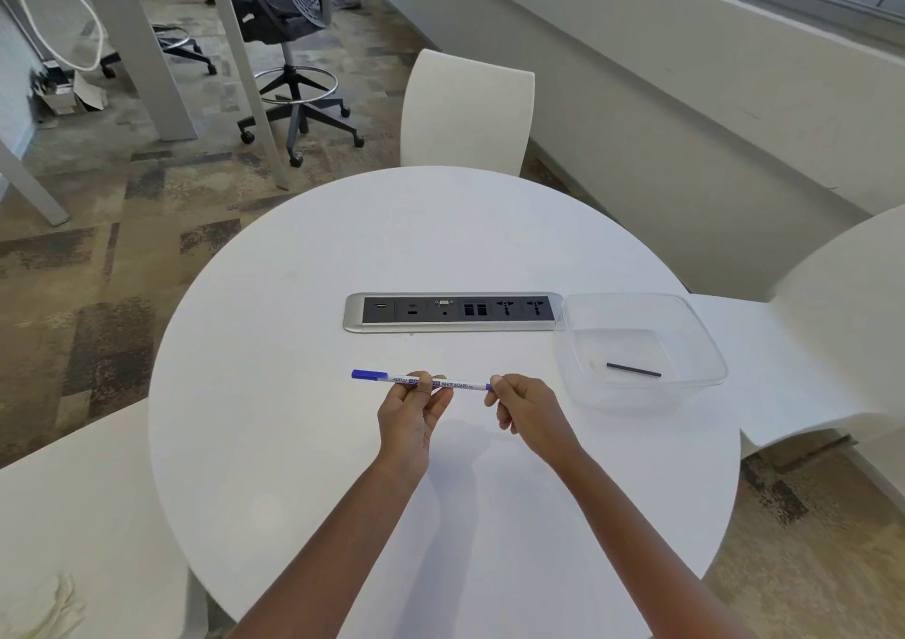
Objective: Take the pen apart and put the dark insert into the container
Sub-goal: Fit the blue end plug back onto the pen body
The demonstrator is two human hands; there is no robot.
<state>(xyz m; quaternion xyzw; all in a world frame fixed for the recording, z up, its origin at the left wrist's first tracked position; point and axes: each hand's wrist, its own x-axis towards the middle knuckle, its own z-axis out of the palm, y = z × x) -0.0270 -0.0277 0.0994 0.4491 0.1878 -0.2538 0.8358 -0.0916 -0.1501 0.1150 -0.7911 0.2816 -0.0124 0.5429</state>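
Note:
A slim white whiteboard pen (pixel 463 384) with a blue cap on its left end is held level above the round white table (pixel 303 442). My left hand (pixel 411 411) pinches the barrel near its middle. My right hand (pixel 519 406) pinches the pen's right end between thumb and fingers. To the right stands a clear plastic container (pixel 705 340). A thin dark insert (pixel 633 369) lies flat on the container's floor.
A silver and black socket strip (pixel 453 313) is set into the table behind the pen. White chairs stand at the far side (pixel 465 109), right (pixel 822 325) and near left (pixel 73 516). A black office chair (pixel 289 26) is on the carpet beyond.

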